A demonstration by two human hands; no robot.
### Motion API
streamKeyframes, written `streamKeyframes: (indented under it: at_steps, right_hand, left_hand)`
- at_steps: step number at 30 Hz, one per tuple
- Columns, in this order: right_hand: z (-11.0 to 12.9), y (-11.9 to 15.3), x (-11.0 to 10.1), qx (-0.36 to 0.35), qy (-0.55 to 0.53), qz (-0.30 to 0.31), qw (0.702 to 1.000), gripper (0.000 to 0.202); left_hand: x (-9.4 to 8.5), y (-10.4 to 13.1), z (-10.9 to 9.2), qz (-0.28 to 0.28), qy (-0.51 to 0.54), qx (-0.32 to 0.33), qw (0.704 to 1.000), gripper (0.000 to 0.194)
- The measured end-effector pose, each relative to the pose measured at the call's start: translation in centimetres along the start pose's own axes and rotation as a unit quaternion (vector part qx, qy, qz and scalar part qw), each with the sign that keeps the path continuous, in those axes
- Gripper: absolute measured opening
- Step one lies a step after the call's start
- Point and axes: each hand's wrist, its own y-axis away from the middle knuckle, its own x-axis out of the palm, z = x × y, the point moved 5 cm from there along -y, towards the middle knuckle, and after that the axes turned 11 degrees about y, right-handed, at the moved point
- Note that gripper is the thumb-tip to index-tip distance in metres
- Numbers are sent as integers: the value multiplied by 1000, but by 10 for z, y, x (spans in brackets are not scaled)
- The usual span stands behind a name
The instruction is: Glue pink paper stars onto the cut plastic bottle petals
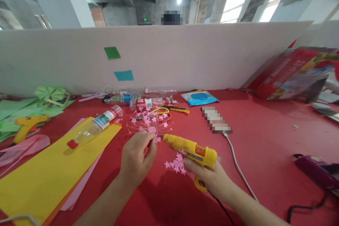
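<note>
My right hand (203,173) grips a yellow hot glue gun (190,148), its nozzle pointing left at my left fingertips. Thumb and forefinger of my left hand (139,153) are pinched together close to that tip; what they hold is too small to make out. Just beyond them lies a clear plastic piece (129,127) with splayed strips, dotted with pink paper stars (147,117). A loose pile of pink stars (178,163) rests on the red table below the glue gun. Yellow-handled scissors (161,110) lie behind the plastic piece.
At left, a plastic bottle (92,127) lies on yellow paper (50,169), near another glue gun (29,123) and green paper (16,107). Behind are more bottles (144,103), a cutter knife (180,109) and a wipes pack (200,97). A cabled phone (215,120) and purple tool (317,171) lie right.
</note>
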Motion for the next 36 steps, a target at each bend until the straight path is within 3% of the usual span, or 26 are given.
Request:
streamKeyframes:
  at_steps: [3,6,8,13,17,23,28,30,33,36]
  right_hand:
    - [-2,-2,-8,26,-7,-46,999,23]
    - [-9,-10,-27,73,17,-118,990,34]
    - [-15,-18,-40,107,88,-137,981,37]
    - [-33,-42,-53,85,383,-56,918,7]
    - [-49,-55,-44,61,448,-24,892,3]
    - [-63,-64,-34,35,505,-32,862,14]
    - [-29,-48,-29,-43,500,-50,864,12]
    - [-2,-36,-17,-152,426,-27,892,11]
    - [29,-18,1,-278,326,1,904,10]
    - [38,-12,9,-302,317,-1,899,9]
  left_hand:
    - [-1,1,-4,20,23,15,999,12]
    - [-2,0,2,24,86,-86,992,13]
    - [-1,-1,8,31,145,-165,975,17]
    - [8,-5,12,87,287,-297,907,25]
    - [18,-2,7,133,363,-351,853,23]
    - [36,28,6,195,429,-444,762,20]
    - [47,44,13,175,517,-493,677,13]
    - [48,47,15,159,553,-500,647,11]
    - [46,48,16,145,583,-501,623,14]
    - [44,48,16,143,602,-506,601,14]
